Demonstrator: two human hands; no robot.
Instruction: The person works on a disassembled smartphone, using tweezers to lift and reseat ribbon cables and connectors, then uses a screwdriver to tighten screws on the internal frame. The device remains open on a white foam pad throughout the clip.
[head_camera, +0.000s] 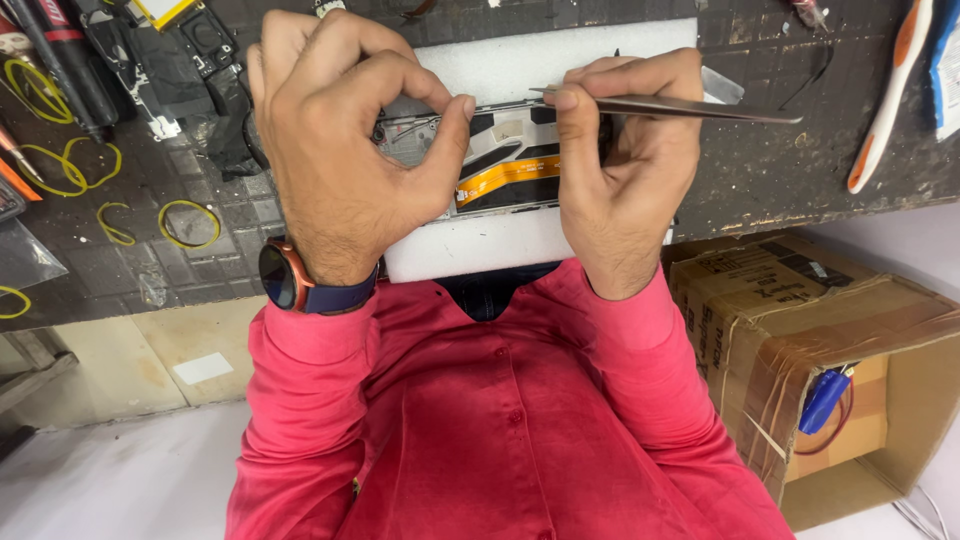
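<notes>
Hands working on opened phone, foam pad on surface.
Left hand (345, 150) pinches the phone (500, 160) edge; right hand (625, 165) is clamped on tweezers (690, 107) above the phone, which lies on the white foam pad (480, 245).

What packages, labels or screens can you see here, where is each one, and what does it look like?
Cardboard box: lower right, beside the bench; brown, open-topped, taped, dark print on its flap.
White label: on the box's top flap; small rectangle.
Watch: on the left wrist; round dark screen, blank, copper rim, navy strap.
Yellow-edged pack: top left of the bench; flat, mostly cut off by the frame.
</notes>
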